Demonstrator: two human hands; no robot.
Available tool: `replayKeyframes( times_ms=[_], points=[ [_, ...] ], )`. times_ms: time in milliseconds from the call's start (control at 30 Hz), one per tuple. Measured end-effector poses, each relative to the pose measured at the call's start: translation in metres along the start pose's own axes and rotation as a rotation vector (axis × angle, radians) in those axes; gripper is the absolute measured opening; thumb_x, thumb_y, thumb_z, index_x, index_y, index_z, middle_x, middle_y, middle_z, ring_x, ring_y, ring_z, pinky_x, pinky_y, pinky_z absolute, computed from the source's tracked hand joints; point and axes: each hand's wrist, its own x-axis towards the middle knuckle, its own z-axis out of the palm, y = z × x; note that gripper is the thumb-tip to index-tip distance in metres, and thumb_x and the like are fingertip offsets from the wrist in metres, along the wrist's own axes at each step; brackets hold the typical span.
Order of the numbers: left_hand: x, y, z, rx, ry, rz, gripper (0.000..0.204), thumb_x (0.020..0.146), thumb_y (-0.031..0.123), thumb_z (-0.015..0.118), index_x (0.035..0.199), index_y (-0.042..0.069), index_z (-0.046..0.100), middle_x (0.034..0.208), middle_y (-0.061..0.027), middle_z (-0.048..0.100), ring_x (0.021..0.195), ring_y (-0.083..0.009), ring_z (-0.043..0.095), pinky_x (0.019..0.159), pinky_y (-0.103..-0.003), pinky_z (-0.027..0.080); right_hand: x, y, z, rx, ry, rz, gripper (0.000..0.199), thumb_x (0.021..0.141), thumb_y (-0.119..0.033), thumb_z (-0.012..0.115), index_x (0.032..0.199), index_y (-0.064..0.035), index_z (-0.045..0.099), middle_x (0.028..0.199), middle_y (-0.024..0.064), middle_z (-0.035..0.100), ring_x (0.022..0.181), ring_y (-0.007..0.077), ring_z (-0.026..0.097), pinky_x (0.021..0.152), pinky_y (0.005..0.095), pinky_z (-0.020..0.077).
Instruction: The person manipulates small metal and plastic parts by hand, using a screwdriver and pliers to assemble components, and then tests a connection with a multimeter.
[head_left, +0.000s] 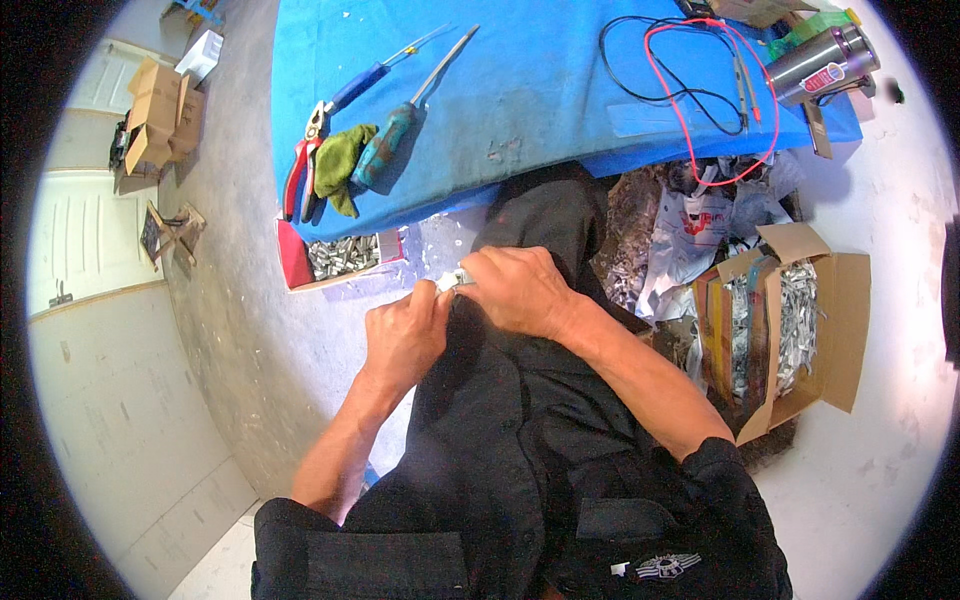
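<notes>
A small silvery piece sits over the person's dark trousers, pinched between both hands—the left hand closed with fingertips on its near end, the right hand curled around its other end. Just beyond lies a shallow box of metal parts; farther off, on a blue-covered table, red-handled pliers touch a green cloth.

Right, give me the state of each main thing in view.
Left hand, fingers pinching a small pale piece
Right hand, fingers pinching it too
Green rag, crumpled
Red test lead, loosely looped
Black test lead, loosely looped
Cardboard box at right, open, holding silvery pieces
Red-sided box, open, holding silvery parts
</notes>
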Motion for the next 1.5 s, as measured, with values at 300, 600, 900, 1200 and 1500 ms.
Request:
replayKeyframes(
  times_ms=[300, 600, 900, 1200, 1500],
  points=[
    [-0.010, 0.016, 0.031, -0.152, 0.082, -0.251, 0.023, 0.105, 0.021, 0.059, 0.089, 0.006, 0.054, 0.066, -0.0210, 0.064, 0.057, -0.0426, 0.065, 0.050, -0.052, 0.050, 0.000, 0.006, 0.004, -0.020, 0.041, 0.028, 0.027, 0.093, -0.029, 0.074, 0.095, -0.0064, 0.060, 0.080, 0.0135, 0.067, 0.072, 0.0336, 0.071, 0.061, 0.0441, 0.0559],
    [-0.010, 0.038, 0.051, -0.566, 0.327, -0.431, 0.032, 0.112, 0.023, 0.045, 0.098, 0.000, 0.063, 0.073, -0.0166, 0.064, 0.061, -0.0275, 0.061, 0.058, -0.040, 0.047, -0.002, 0.001, 0.007, 0.124, 0.290, 0.120, 0.027, 0.094, -0.027, 0.076, 0.104, -0.0055, 0.063, 0.088, 0.0139, 0.070, 0.077, 0.0351, 0.072, 0.065, 0.0442, 0.0564],
    [-0.008, 0.016, 0.010, -1.015, 0.331, -0.495, 0.029, 0.112, 0.028, 0.054, 0.111, 0.001, 0.065, 0.081, -0.0055, 0.069, 0.061, -0.0039, 0.051, 0.052, -0.021, 0.040, -0.008, -0.010, 0.003, 0.125, 0.288, 0.160, 0.030, 0.090, -0.025, 0.080, 0.109, -0.0082, 0.063, 0.091, 0.0111, 0.069, 0.080, 0.0342, 0.072, 0.065, 0.0438, 0.0561],
    [0.007, 0.035, 0.008, -1.226, 0.280, -0.540, 0.022, 0.106, 0.024, 0.067, 0.109, 0.003, 0.066, 0.090, -0.0046, 0.072, 0.067, -0.0048, 0.057, 0.057, -0.021, 0.045, -0.011, -0.013, 0.009, 0.168, 0.345, 0.175, 0.029, 0.084, -0.012, 0.081, 0.107, -0.0100, 0.063, 0.092, 0.0091, 0.071, 0.082, 0.0333, 0.072, 0.067, 0.0436, 0.0564],
    [0.011, 0.026, 0.016, -1.311, 0.157, -0.606, 0.016, 0.102, 0.018, 0.070, 0.102, 0.003, 0.066, 0.084, -0.0026, 0.070, 0.064, -0.0056, 0.057, 0.056, -0.022, 0.045, -0.014, -0.008, 0.014, 0.130, 0.360, 0.132, 0.035, 0.077, -0.005, 0.079, 0.109, -0.0105, 0.065, 0.096, 0.0083, 0.072, 0.085, 0.0334, 0.072, 0.071, 0.0440, 0.0581]
  ],
)
